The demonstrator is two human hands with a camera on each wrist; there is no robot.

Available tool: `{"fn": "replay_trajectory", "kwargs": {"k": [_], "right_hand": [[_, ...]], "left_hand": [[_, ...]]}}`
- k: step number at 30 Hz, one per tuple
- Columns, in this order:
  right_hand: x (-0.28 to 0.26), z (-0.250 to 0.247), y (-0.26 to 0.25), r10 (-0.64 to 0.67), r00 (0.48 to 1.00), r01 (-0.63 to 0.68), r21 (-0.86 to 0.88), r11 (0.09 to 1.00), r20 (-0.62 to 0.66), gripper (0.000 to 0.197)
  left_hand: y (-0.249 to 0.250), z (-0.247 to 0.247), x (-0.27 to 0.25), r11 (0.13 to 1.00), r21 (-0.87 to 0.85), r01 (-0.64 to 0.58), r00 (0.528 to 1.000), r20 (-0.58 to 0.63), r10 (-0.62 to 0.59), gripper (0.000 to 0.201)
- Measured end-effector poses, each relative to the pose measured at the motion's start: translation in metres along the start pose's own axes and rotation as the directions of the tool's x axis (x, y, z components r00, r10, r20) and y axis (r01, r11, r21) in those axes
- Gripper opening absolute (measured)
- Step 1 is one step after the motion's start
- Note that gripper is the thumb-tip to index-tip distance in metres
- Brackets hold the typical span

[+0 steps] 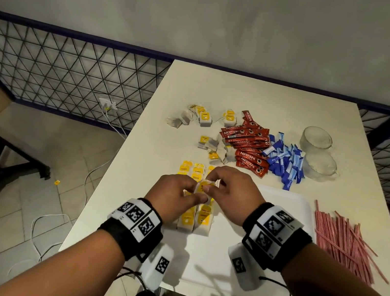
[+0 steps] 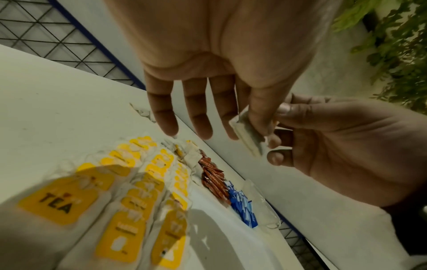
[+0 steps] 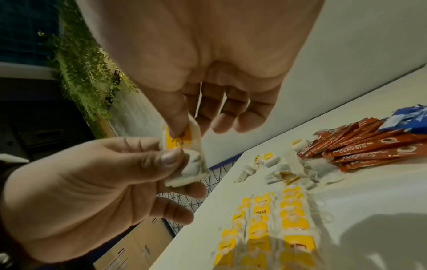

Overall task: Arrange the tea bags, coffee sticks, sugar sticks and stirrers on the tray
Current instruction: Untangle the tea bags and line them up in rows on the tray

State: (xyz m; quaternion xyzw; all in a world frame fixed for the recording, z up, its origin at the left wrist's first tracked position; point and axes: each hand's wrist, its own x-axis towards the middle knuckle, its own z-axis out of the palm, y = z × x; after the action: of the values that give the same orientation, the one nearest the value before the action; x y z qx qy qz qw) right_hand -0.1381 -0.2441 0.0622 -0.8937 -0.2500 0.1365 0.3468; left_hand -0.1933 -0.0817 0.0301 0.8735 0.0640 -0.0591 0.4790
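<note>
White tabletop (image 1: pixel 261 99) held the tray (image 1: pixel 290 202), tea-bag rows (image 1: pixel 199 215) filling its left part; both hands, left (image 1: pixel 171 197) and right (image 1: pixel 235 196), pinched one tea bag (image 1: pixel 204 185) above them; next, seemingly, laying it squarely into a row.

Lighting: dim and warm; we see the white table (image 1: pixel 199 86) brightest in the head view, corners darker. Shadows: soft arm shadows fall on the tray (image 1: pixel 290 205) at lower centre. Distortion: the railing (image 1: pixel 72 70) bows at the head view's edges. Blur: in both wrist views we find the rows of tea bags (image 2: pixel 129 210) smeared along the bottom, with palms at the top soft and pale.
</note>
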Motion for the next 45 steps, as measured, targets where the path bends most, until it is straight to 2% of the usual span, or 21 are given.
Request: {"fn": "replay_trajectory", "kwargs": {"k": [2,4,7,9,10,12,15,18,20,23,26,30,36,45], "right_hand": [[0.0,0.003,0.003,0.03,0.999,-0.03,0.005,1.0,0.042,0.005],[-0.002,0.01,0.01,0.07,0.993,-0.071,0.007,0.997,0.099,0.005],[-0.009,0.024,0.024,0.149,0.968,-0.152,-0.002,0.988,0.2,0.005],[-0.016,0.034,0.035,0.223,0.936,-0.223,-0.029,0.974,0.272,0.009],[-0.019,0.042,0.041,0.259,0.917,-0.257,-0.048,0.965,0.303,0.011],[-0.026,0.051,0.048,0.311,0.888,-0.297,-0.094,0.95,0.338,0.013],[-0.03,0.063,0.054,0.365,0.865,-0.345,-0.12,0.931,0.343,0.019],[-0.03,0.072,0.056,0.391,0.859,-0.362,-0.149,0.92,0.331,0.023],[-0.03,0.075,0.057,0.399,0.86,-0.374,-0.139,0.917,0.317,0.023],[-0.029,0.08,0.059,0.384,0.883,-0.368,-0.11,0.923,0.271,0.021],[-0.028,0.084,0.062,0.373,0.903,-0.368,-0.068,0.928,0.213,0.015],[-0.025,0.086,0.066,0.357,0.918,-0.341,-0.115,0.933,0.173,0.016],[-0.021,0.089,0.067,0.429,0.89,-0.419,-0.091,0.903,0.155,0.025],[-0.018,0.091,0.068,0.445,0.875,-0.44,-0.069,0.895,0.189,0.023]], "left_hand": [[-0.005,0.003,0.0,1.0,0.014,0.02,1.0,0.006,-0.02,0.025],[-0.007,0.004,-0.004,0.999,0.044,0.032,0.997,0.071,-0.035,0.014],[-0.027,0.003,-0.016,0.991,0.03,0.133,0.978,0.159,-0.136,0.014],[-0.047,0.0,-0.022,0.972,0.05,0.23,0.966,0.107,-0.234,0.01],[-0.057,-0.002,-0.025,0.948,0.164,0.272,0.956,0.064,-0.286,0.005],[-0.068,-0.003,-0.029,0.854,0.38,0.355,0.928,-0.031,-0.372,0.014],[-0.078,-0.002,-0.034,0.797,0.423,0.432,0.889,-0.051,-0.455,0.017],[-0.08,0.0,-0.036,0.794,0.435,0.424,0.885,-0.015,-0.465,0.013],[-0.08,0.0,-0.037,0.798,0.439,0.412,0.891,-0.013,-0.453,0.018],[-0.08,0.0,-0.037,0.81,0.439,0.389,0.899,0.01,-0.437,0.028],[-0.081,-0.001,-0.036,0.82,0.433,0.374,0.903,0.033,-0.429,0.029],[-0.08,-0.002,-0.036,0.826,0.428,0.367,0.906,0.036,-0.422,0.03],[-0.079,-0.003,-0.036,0.832,0.414,0.369,0.904,0.049,-0.425,0.016],[-0.08,-0.001,-0.036,0.834,0.405,0.375,0.898,0.066,-0.435,0.017]]}}
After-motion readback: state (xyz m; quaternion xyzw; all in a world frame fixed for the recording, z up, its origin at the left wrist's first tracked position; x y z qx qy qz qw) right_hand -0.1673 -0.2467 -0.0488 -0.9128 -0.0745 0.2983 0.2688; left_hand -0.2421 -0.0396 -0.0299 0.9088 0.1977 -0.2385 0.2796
